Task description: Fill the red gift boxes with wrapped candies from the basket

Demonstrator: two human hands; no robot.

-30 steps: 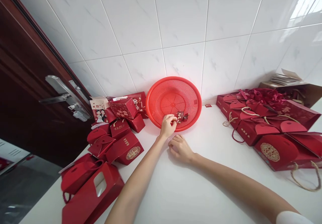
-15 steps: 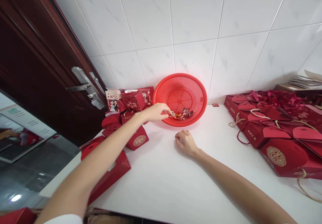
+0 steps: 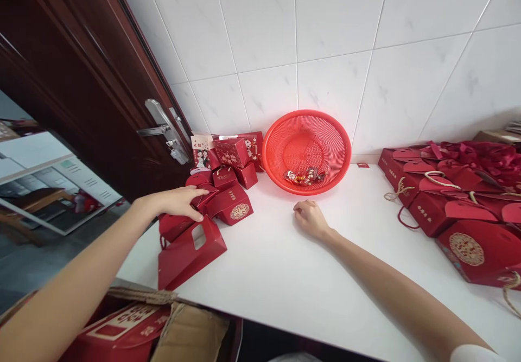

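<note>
left hand (image 3: 183, 202): thumb and fingers spread, empty, over red boxes (image 3: 185, 256) at table's (image 3: 264, 275) left; contact unclear. right hand (image 3: 311, 218): curled on tabletop, contents can't tell. basket (image 3: 284, 137) just beyond, by wall (image 3: 268, 93), sweets (image 3: 310, 176) inside.

From here, I see a room: white tiles (image 3: 334, 14), a big door (image 3: 81, 69), a table (image 3: 260, 275). Home or shop, I can't tell.

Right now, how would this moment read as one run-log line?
left hand: open over red boxes | right hand: curled on white table | red basket: small packets inside
</note>
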